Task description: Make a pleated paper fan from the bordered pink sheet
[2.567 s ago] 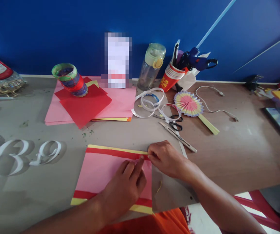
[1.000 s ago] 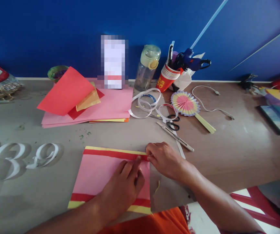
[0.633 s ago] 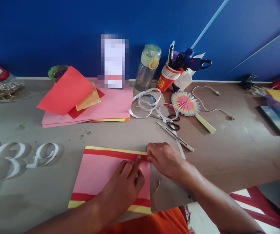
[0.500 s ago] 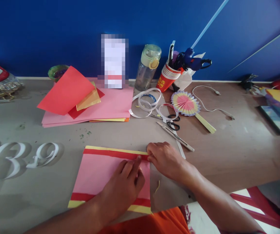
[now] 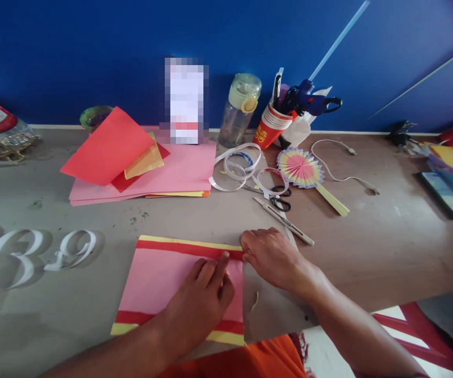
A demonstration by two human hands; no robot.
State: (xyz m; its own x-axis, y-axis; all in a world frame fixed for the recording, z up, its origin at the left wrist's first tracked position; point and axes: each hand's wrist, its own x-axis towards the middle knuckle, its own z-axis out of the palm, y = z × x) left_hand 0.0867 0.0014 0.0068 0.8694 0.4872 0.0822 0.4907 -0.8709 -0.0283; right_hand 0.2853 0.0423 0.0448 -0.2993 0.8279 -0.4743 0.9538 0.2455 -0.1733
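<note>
A pink paper sheet [image 5: 151, 286] with red and yellow bands along its top and bottom edges lies flat on the table. My left hand [image 5: 200, 302] rests on it, index finger stretched to the upper red band [image 5: 182, 248] near its right end, the other fingers partly bent. At the sheet's upper right corner, my right hand [image 5: 271, 257] is closed, fingertips and thumb together right by the band's end. What sits between those fingertips is hidden. A thin yellow paper scrap [image 5: 254, 301] lies just right of the sheet.
Beyond the sheet are a craft knife [image 5: 283, 220], scissors [image 5: 280, 203], rolls of white tape [image 5: 234, 176] and a pleated paper fan [image 5: 300, 167]. Colored paper [image 5: 187, 168], a bottle [image 5: 236, 113] and a red cup [image 5: 269, 126] stand near the blue wall. Curled white strips [image 5: 17, 260] lie left.
My right hand has shifted slightly to the right, off the band's end, uncovering the sheet's upper right corner. My left hand stays in place on the sheet.
</note>
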